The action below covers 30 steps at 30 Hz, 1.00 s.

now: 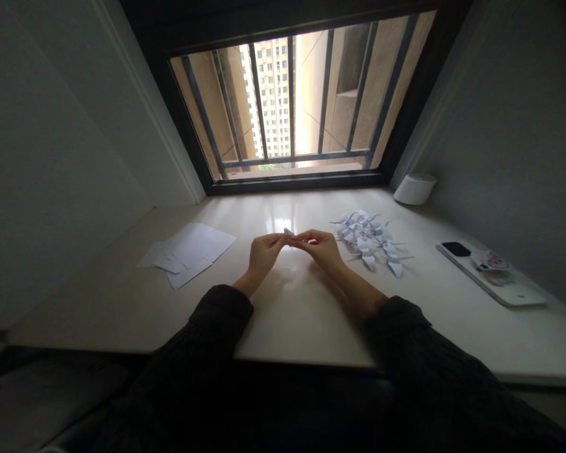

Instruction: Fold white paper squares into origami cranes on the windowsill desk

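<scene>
Head camera view: a person's left hand and right hand, at the ends of dark sleeves, pinched a small folded paper between them over a pale window sill, each grip narrow on the piece. White sheets lay to the left; pointed paper figures clustered near the right hand, with a phone and a white roll farther right.
</scene>
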Tool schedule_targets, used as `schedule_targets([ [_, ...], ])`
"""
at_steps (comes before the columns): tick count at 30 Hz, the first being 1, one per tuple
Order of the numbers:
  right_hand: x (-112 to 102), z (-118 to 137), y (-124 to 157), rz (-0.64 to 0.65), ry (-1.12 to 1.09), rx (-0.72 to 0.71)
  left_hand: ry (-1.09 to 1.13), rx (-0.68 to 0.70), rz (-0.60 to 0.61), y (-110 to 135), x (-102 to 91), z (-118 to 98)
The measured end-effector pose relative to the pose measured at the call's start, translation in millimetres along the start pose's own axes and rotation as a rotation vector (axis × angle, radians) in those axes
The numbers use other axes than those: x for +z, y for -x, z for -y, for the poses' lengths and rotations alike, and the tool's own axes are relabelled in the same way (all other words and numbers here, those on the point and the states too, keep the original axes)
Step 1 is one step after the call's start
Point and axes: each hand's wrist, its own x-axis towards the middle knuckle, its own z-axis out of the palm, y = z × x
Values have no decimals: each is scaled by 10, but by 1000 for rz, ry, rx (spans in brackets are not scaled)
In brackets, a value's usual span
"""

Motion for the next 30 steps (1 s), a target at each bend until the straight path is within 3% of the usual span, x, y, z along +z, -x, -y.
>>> schedule_targets([
  [11, 26, 21, 30, 8, 7, -115, 62, -24, -50, 23, 24, -68],
  [18, 70, 11, 32, 91, -252, 94, 48, 11, -76, 40, 25, -76],
  [23, 71, 27, 29, 85, -271, 123, -16, 8, -85, 30, 13, -56],
  [30, 65, 66, 42, 107, -263, 144, 57, -80, -142, -4, -7, -73],
])
